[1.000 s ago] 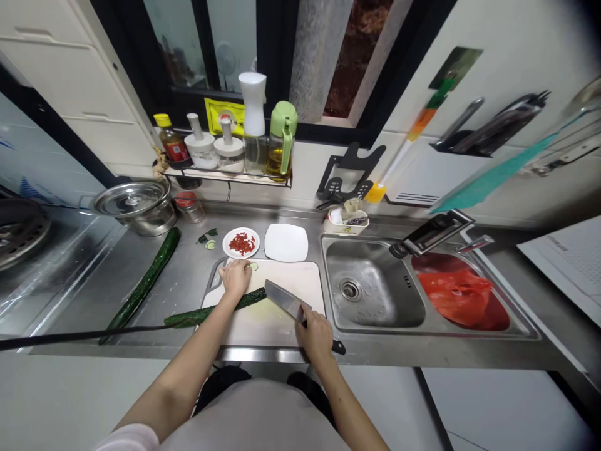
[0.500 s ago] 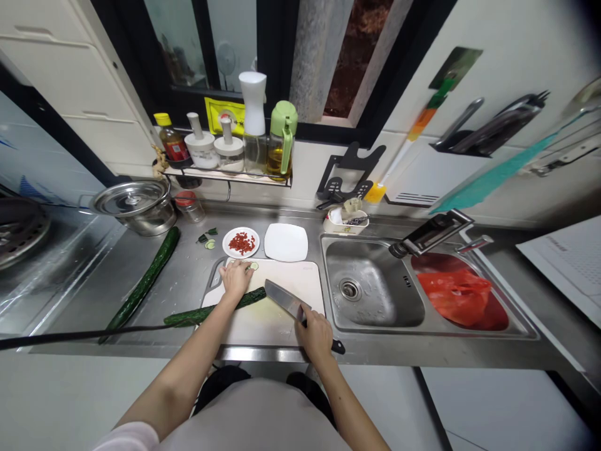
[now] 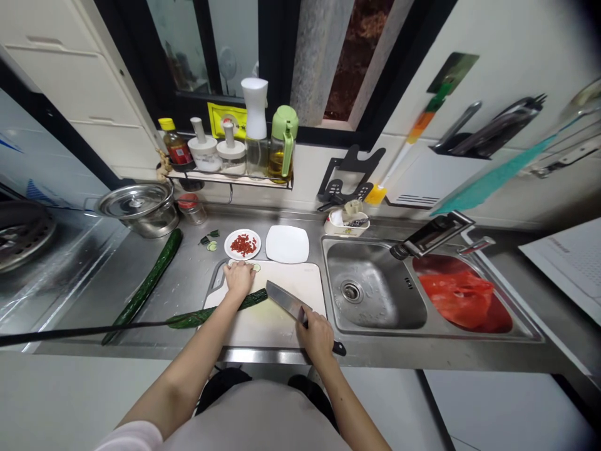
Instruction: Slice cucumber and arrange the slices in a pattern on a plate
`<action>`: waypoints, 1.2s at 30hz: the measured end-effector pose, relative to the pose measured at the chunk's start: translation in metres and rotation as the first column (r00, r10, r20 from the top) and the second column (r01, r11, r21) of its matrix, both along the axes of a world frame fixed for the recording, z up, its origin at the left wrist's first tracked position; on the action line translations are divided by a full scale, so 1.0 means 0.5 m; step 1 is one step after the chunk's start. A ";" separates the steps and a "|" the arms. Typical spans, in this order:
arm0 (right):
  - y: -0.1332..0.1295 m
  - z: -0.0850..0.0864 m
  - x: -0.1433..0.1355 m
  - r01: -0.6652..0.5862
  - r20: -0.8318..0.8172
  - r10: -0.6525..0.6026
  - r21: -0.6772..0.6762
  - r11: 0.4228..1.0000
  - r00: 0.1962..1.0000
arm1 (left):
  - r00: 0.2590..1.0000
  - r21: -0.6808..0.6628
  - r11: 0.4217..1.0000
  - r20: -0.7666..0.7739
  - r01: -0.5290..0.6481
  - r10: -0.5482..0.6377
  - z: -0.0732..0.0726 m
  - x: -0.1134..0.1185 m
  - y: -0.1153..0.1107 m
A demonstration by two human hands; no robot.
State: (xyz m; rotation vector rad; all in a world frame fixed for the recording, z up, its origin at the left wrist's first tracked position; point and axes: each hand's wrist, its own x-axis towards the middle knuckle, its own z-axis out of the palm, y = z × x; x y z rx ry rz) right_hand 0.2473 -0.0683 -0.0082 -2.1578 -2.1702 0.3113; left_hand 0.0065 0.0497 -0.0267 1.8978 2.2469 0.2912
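Observation:
My right hand (image 3: 317, 335) grips the black handle of a kitchen knife (image 3: 286, 299), whose blade lies low over the white cutting board (image 3: 300, 285). The tip of the blade is close to the cut end of a long cucumber (image 3: 252, 299). This cucumber lies slantwise over the board's left edge, passing under my left forearm. At the board's upper edge, my left hand (image 3: 239, 277) has its fingers bent together at a few cucumber slices (image 3: 256, 267); the fingers partly hide them.
Behind the board are a plate of red berries (image 3: 243, 255) and a white square plate (image 3: 287, 244). A whole cucumber (image 3: 145, 285) and a steel pot (image 3: 141, 210) lie left. A sink (image 3: 375, 326) is at right, with a red bag (image 3: 457, 300). A dark strap (image 3: 84, 331) crosses the left foreground.
The view has shifted slightly. My left fingers have drawn closer together at the slices. The knife and the cucumber hold nearly the same places.

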 end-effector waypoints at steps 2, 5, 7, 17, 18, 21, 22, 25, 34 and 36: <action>0.000 0.003 -0.003 0.008 -0.018 -0.008 -0.004 1.000 1.000 | 1.000 -0.002 1.000 0.024 -0.003 0.003 0.004 0.000 0.003; 0.000 0.007 -0.004 0.056 -0.105 -0.056 -0.004 0.998 0.993 | 0.979 -0.003 0.996 0.181 -0.092 0.091 0.009 -0.006 0.005; 0.002 0.009 -0.003 0.110 -0.210 -0.110 -0.011 0.994 0.971 | 0.925 0.006 0.977 0.322 -0.214 0.201 0.012 -0.013 0.001; 0.025 0.019 -0.009 0.279 -0.632 -0.197 0.032 0.960 0.749 | 0.861 0.140 0.938 0.459 -0.316 0.221 0.019 -0.064 -0.102; 0.026 0.021 -0.011 0.270 -0.641 -0.191 0.026 0.962 0.743 | 0.878 0.155 0.948 0.441 -0.277 0.185 0.018 -0.064 -0.115; 0.027 0.027 -0.022 0.211 -0.622 -0.174 -0.015 0.977 0.763 | 0.927 0.210 0.973 0.375 -0.099 0.014 0.013 -0.053 -0.148; 0.027 0.029 -0.026 0.192 -0.605 -0.168 -0.025 0.981 0.778 | 0.935 0.228 0.973 0.350 -0.034 -0.050 0.011 -0.046 -0.157; 0.028 0.032 -0.040 0.146 -0.528 -0.153 -0.056 0.988 0.835 | 0.943 0.268 0.957 0.274 0.113 -0.188 0.000 -0.023 -0.173; 0.037 0.045 -0.083 0.009 -0.266 -0.061 -0.193 0.981 0.962 | 0.934 0.331 0.911 0.169 0.246 -0.314 -0.020 0.015 -0.163; 0.037 0.047 -0.091 -0.019 -0.215 -0.029 -0.219 0.976 0.976 | 0.932 0.341 0.906 0.169 0.251 -0.321 -0.023 0.013 -0.156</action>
